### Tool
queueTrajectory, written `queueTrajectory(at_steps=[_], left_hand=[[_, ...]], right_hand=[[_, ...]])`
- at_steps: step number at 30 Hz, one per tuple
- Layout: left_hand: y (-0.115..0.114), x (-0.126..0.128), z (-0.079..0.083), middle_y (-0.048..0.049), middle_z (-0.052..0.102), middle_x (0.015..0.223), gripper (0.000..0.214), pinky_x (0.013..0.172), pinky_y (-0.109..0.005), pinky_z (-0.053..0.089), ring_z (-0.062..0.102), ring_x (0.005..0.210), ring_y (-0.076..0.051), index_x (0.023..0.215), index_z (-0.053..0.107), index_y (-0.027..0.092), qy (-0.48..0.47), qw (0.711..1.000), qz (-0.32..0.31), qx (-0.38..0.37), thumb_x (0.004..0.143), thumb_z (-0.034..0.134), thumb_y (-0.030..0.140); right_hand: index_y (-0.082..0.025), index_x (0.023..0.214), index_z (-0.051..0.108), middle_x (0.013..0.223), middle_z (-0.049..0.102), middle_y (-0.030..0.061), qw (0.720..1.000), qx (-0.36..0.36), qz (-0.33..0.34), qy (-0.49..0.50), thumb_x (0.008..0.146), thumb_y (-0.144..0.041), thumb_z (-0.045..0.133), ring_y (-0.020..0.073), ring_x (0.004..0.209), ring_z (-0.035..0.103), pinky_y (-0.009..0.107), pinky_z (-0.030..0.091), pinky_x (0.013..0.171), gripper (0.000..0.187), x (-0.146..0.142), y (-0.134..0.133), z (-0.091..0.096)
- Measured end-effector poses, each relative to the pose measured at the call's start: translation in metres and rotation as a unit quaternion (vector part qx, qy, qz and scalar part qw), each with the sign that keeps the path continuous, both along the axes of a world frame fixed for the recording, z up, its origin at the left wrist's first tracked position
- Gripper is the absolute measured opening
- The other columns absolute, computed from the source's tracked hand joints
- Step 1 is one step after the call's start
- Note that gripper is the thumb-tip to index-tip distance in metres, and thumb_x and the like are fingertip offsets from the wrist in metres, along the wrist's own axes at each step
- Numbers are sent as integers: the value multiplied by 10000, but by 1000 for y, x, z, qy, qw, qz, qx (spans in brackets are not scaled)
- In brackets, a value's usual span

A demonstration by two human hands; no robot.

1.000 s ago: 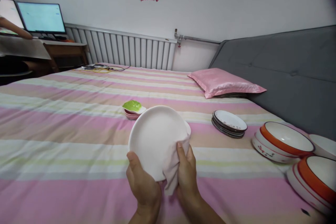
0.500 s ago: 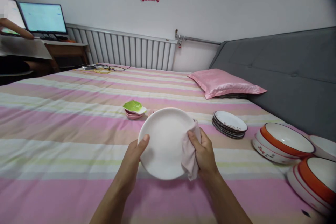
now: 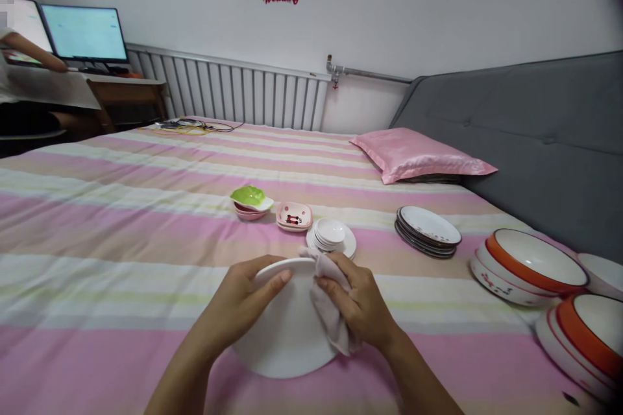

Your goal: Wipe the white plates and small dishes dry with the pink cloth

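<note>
A round white plate (image 3: 287, 331) is tilted up above the bed in front of me. My left hand (image 3: 243, 305) grips its upper left edge, thumb on the face and fingers behind. At the upper right edge, my right hand (image 3: 357, 298) pinches a pale pink cloth (image 3: 328, 305) against the plate. Just beyond the plate stand small white dishes (image 3: 331, 231) stacked on a white saucer (image 3: 349, 246). Left of them are pink square dishes (image 3: 294, 215) with a printed design, then a green leaf-shaped dish (image 3: 249, 196) resting on pink bowls (image 3: 249, 214).
Dark-rimmed plates (image 3: 431, 225) are stacked to the right. Orange-banded bowls (image 3: 535, 266) stand beyond them, near the grey headboard (image 3: 535, 117). A pink pillow (image 3: 418, 152) and cables (image 3: 195, 126) lie farther back on the striped bed. A person's arm (image 3: 36, 52) rests at the desk.
The plate has come down and tilted, with both hands nearer its upper edge. The cloth has shifted along the rim. Small dishes behind the plate now show.
</note>
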State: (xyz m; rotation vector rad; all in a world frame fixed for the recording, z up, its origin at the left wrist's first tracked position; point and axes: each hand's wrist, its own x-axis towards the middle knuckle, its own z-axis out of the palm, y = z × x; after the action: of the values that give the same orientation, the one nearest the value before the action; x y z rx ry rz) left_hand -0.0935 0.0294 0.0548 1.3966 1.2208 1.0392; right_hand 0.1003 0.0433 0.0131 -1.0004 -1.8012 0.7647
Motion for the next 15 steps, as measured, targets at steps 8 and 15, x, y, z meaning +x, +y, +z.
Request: queueTrajectory(at_steps=[8, 15], left_hand=[[0, 2, -5, -57, 665, 638, 301, 483, -224, 422, 584, 565, -189, 725, 696, 143, 47, 999, 6, 15, 707, 589, 424], [-1, 14, -7, -37, 608, 516, 431, 399, -229, 400, 566, 466, -184, 703, 671, 118, -72, 984, 163, -28, 602, 650, 537]], right_hand=[[-216, 953, 603, 731, 614, -4, 1000, 17, -15, -8, 807, -291, 521, 163, 661, 557, 242, 419, 614, 183, 2, 0, 2], [-187, 880, 583, 651, 551, -31, 990, -19, -78, 115, 790, -321, 548, 126, 592, 499, 204, 393, 543, 166, -1, 3, 1]])
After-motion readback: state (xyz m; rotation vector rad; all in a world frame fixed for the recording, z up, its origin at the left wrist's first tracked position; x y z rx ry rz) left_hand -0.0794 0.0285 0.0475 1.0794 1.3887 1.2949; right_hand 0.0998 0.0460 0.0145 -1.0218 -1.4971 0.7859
